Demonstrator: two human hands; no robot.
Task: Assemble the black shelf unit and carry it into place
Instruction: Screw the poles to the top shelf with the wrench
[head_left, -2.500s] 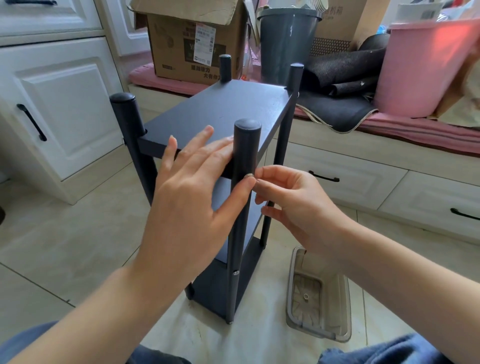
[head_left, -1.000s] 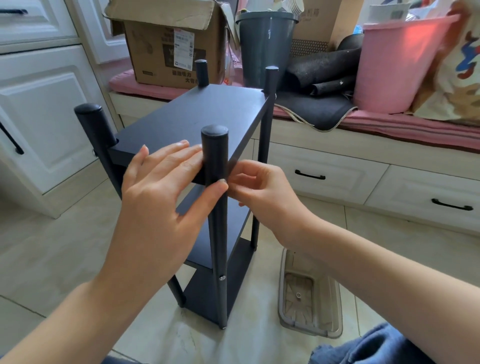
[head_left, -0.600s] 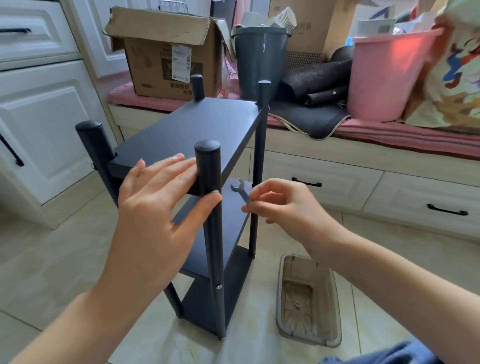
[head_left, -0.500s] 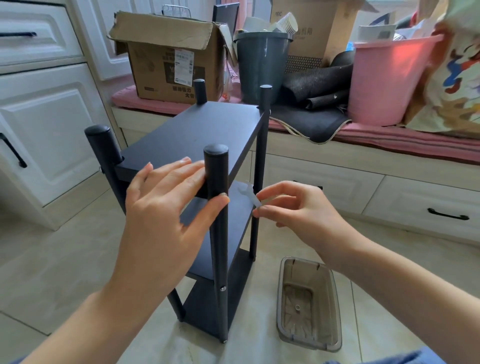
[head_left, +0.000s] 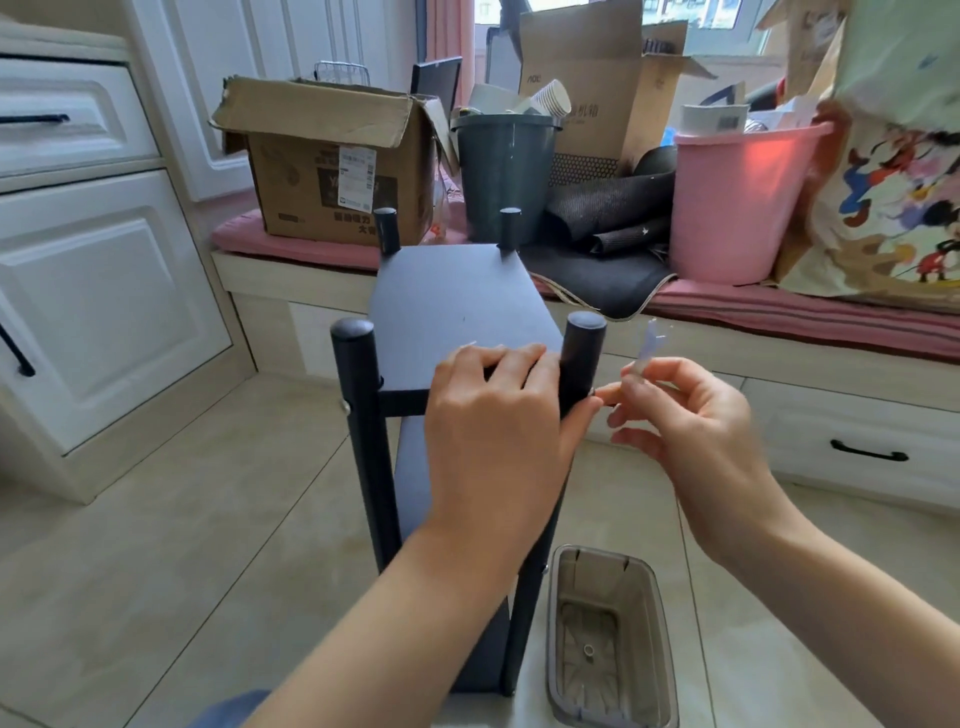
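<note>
The black shelf unit (head_left: 457, 306) stands upright on the tiled floor in front of me, with round posts at its corners. My left hand (head_left: 498, 431) grips the top board's near edge, fingers on top and thumb wrapped around the near right post (head_left: 584, 358). My right hand (head_left: 691, 415) hovers just right of that post and pinches a small flat metal wrench (head_left: 648, 345), blurred, pointing up. The lower shelves are mostly hidden behind my left arm.
A clear plastic tray (head_left: 610, 639) lies on the floor beside the shelf's right foot. Behind it, a window bench carries a cardboard box (head_left: 332, 166), a grey bucket (head_left: 504, 171), a pink bucket (head_left: 743, 202) and dark mats. White cabinets (head_left: 93, 291) stand to the left.
My right hand pulled the wrench off the near right post and lifted it to the right. The shelf now faces me end-on; my left hand keeps its grip.
</note>
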